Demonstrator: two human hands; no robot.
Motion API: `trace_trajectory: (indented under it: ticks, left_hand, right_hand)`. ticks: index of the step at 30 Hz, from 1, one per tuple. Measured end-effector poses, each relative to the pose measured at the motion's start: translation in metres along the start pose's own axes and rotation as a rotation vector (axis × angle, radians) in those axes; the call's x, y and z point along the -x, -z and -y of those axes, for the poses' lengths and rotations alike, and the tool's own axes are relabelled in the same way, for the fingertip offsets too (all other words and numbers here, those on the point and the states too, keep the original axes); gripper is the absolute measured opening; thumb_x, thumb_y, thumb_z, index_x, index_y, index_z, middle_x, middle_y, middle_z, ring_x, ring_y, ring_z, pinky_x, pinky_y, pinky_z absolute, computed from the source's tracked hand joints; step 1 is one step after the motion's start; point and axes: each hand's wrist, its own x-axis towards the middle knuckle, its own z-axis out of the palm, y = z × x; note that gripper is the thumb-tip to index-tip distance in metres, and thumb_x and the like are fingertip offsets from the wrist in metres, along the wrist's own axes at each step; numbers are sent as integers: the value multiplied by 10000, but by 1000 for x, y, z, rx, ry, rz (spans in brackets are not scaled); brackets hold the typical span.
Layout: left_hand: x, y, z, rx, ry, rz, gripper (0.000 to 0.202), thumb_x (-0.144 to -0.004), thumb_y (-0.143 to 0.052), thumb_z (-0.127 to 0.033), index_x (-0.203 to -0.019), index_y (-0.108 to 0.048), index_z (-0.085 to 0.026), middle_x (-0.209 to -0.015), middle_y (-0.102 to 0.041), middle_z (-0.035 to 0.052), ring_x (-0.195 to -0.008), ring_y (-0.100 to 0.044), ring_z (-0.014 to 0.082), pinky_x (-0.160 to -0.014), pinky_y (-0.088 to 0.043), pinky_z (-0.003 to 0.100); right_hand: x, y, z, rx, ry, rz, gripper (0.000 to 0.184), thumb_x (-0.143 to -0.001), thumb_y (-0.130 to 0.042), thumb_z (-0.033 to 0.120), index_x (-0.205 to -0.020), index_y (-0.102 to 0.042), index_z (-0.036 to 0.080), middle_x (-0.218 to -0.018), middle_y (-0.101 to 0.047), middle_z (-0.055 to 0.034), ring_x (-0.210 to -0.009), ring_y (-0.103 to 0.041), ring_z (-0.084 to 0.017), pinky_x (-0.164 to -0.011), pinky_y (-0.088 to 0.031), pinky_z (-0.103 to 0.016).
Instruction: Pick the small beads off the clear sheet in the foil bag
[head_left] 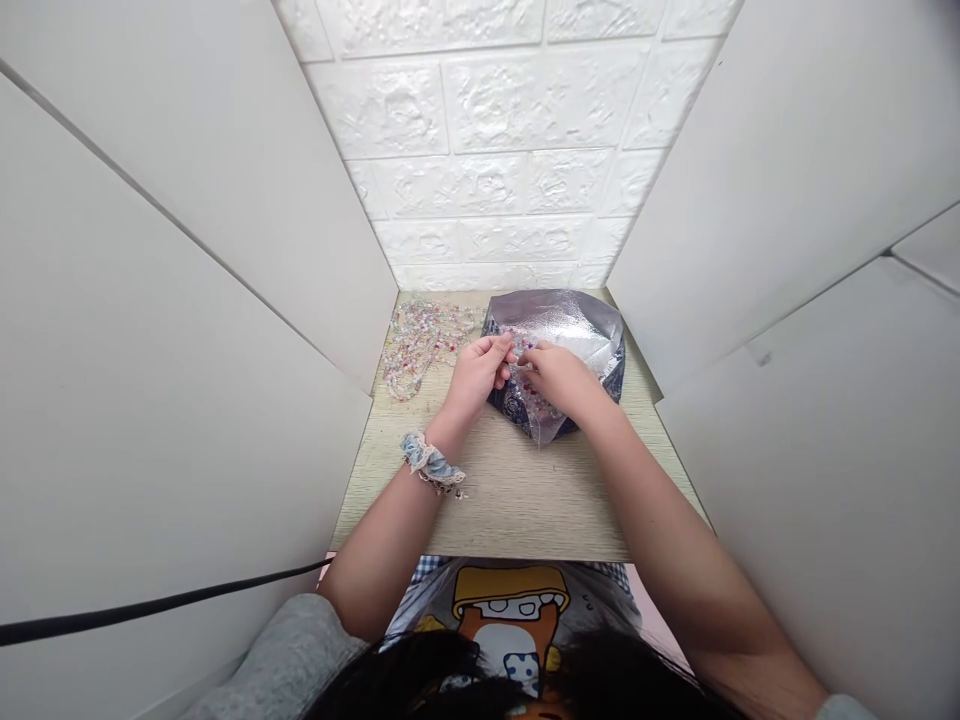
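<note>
My left hand [484, 372] is closed in a pinch at the left rim of an open bag with a shiny silver lining [559, 312] and a dark blue patterned outside. What its fingertips hold is too small to make out. Close beside it, my right hand [561, 378] reaches over the bag with curled fingers pressed together; its fingertips are partly hidden. Small colourful beads [534, 400] lie in the bag under and between both hands. To the left, a heap of beaded strands [427, 340] in clear, pink and red rests on the tabletop.
The light wooden tabletop [525, 510] runs back to a white brick-patterned wall [495, 110]. Pale panels [187, 200] stand close on both sides. A black cord [165, 603] crosses the lower left. A scrunchie [431, 462] circles my left wrist.
</note>
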Motion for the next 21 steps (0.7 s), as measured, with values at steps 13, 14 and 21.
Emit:
trace_trajectory:
  ticks: [13, 14, 21]
  left_hand:
    - [0, -2, 1, -101, 2, 38, 258, -714, -544, -362, -635, -523, -117, -498, -472, -30, -356, -351, 4, -322, -226, 135]
    - [0, -2, 1, -113, -3, 38, 263, -715, -542, -365, -630, -522, -118, -484, -461, -33, -355, -349, 6, -325, -226, 136]
    - [1, -4, -1, -156, 21, 26, 301, -721, -530, -378, -570, -482, -123, -414, -389, -54, -342, -314, 5, -343, -201, 139]
  right_hand:
    - [-6, -13, 5, -69, 32, -114, 316, -867, -319, 296, -768, -594, 176, -812, -502, -55, -702, -471, -139, -563, -308, -238]
    - [-6, -13, 5, -69, 29, -111, 321, -869, -315, 295, -769, -596, 177, -812, -504, -55, -702, -472, -140, -563, -307, -239]
    - [-5, -14, 6, 9, 29, -108, 267, -855, -344, 261, -768, -578, 166, -818, -519, -63, -703, -468, -157, -550, -286, -251]
